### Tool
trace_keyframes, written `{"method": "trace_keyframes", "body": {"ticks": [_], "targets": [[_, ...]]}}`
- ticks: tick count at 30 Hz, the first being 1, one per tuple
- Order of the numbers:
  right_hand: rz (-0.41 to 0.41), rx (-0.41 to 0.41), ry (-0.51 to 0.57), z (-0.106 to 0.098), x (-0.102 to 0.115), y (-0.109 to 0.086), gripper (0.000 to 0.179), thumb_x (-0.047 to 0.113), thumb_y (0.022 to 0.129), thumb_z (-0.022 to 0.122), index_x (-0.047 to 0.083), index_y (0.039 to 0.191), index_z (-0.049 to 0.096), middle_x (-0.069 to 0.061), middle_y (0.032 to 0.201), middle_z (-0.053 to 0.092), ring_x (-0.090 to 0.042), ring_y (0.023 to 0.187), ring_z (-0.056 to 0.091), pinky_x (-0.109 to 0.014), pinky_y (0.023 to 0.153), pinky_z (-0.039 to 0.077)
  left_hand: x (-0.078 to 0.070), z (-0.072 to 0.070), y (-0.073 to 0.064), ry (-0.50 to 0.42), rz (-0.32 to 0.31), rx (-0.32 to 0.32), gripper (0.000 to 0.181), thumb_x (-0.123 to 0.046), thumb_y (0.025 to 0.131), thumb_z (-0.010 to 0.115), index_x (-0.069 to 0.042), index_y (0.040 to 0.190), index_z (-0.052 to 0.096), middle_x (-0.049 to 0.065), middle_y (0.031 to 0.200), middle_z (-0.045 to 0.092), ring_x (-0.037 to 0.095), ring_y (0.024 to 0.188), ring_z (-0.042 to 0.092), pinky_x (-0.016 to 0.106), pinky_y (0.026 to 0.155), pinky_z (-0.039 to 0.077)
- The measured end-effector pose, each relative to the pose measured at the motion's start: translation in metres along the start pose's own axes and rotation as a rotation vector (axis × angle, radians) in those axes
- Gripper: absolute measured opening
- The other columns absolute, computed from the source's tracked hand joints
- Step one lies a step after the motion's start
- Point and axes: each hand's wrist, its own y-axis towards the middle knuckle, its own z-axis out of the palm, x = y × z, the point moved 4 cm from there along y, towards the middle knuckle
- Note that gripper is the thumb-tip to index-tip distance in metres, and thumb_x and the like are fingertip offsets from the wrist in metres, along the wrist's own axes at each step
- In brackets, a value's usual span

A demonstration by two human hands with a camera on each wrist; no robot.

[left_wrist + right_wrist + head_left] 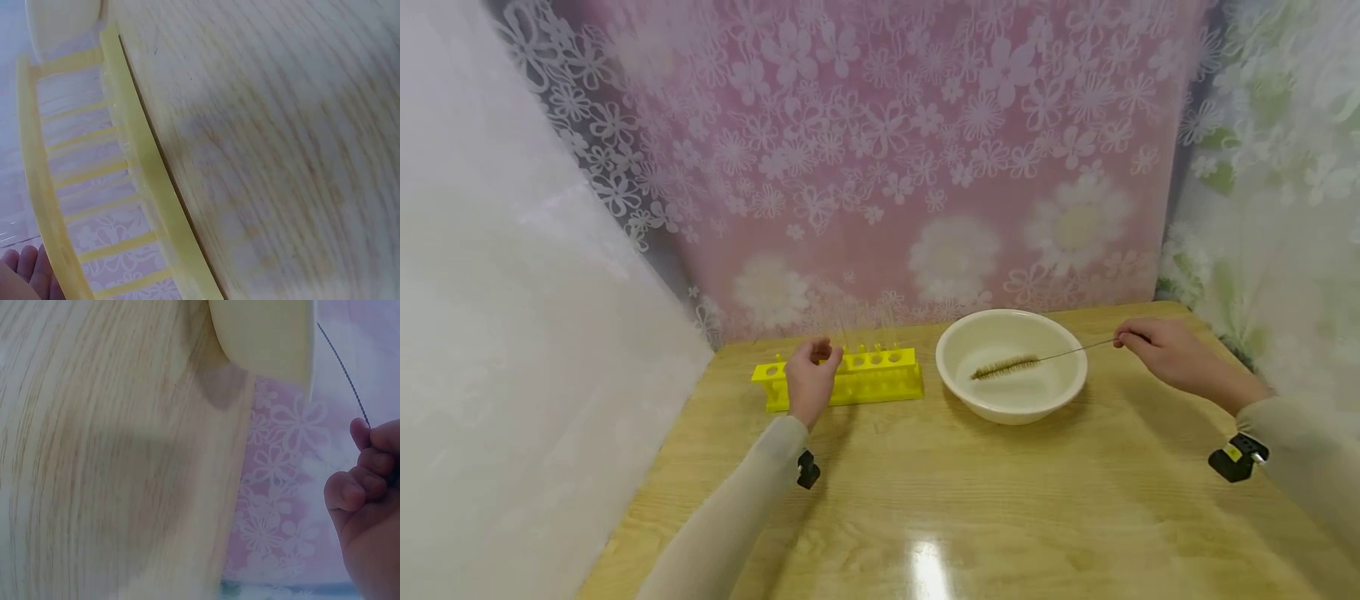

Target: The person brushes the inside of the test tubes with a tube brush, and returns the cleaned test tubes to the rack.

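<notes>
In the head view, my left hand (812,379) is over the left part of a yellow test tube rack (880,385), its fingers loosely bent and nothing visible between them. Its fingertips (28,259) show behind the rack's top bar in the left wrist view. Clear test tubes (887,321) rise faintly from the rack. My right hand (1165,354) pinches the twisted wire handle of a test tube brush (1007,367). The brush's tan bristles lie over the inside of a white basin (1011,410), its wire crossing the right rim.
The wooden table (880,492) extends in front of the rack and basin. A pink flowered curtain (865,167) hangs behind it. White sheeting (527,317) lies to the left, and a green-flowered sheet (1285,233) to the right.
</notes>
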Motion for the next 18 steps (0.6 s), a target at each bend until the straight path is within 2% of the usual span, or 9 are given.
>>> {"method": "trace_keyframes", "body": {"ticks": [4,7,10,15,18], "targets": [[-0.027,0.007,0.000,0.011,0.001,0.002,0.025,0.010,0.107,0.047,-0.003,0.110,0.068,-0.014,0.103,0.072,-0.018,0.084,0.064,-0.029,0.063,0.048,0.004,-0.002,-0.006,0.005,-0.001,0.002,0.036,-0.033,0.095,0.071,-0.012,0.123,0.065,0.005,0.114,0.065,0.022,0.105,0.060,0.043,0.099,0.049],[-0.018,0.009,0.005,0.014,0.001,0.003,0.026,0.009,0.108,0.046,-0.004,0.112,0.068,-0.015,0.104,0.072,-0.022,0.087,0.065,-0.029,0.064,0.048,0.002,-0.005,-0.009,-0.001,0.022,0.003,0.036,-0.034,0.095,0.071,-0.012,0.123,0.063,0.011,0.119,0.065,0.027,0.111,0.060,0.046,0.105,0.046],[-0.013,0.009,0.010,0.013,0.002,0.004,0.026,0.010,0.108,0.045,-0.004,0.112,0.067,-0.017,0.104,0.071,-0.028,0.090,0.066,-0.030,0.065,0.049,-0.001,-0.007,-0.012,-0.008,0.030,-0.016,0.036,-0.035,0.095,0.071,-0.012,0.121,0.061,0.011,0.120,0.062,0.032,0.115,0.058,0.048,0.106,0.044],[-0.008,0.012,0.004,0.013,0.003,0.005,0.027,0.011,0.108,0.045,-0.002,0.112,0.068,-0.017,0.104,0.071,-0.028,0.090,0.066,-0.031,0.065,0.049,-0.005,-0.013,-0.018,0.014,0.001,-0.070,0.030,-0.035,0.096,0.069,-0.011,0.110,0.061,0.007,0.107,0.061,0.028,0.101,0.058,0.045,0.088,0.050],[-0.002,0.019,0.008,0.014,0.002,0.004,0.027,0.013,0.108,0.045,-0.002,0.112,0.068,-0.017,0.106,0.071,-0.030,0.092,0.066,-0.031,0.066,0.049,-0.009,-0.013,-0.024,0.022,-0.006,-0.060,0.026,-0.035,0.097,0.067,-0.011,0.105,0.061,0.006,0.101,0.061,0.024,0.092,0.057,0.040,0.078,0.050]]}}
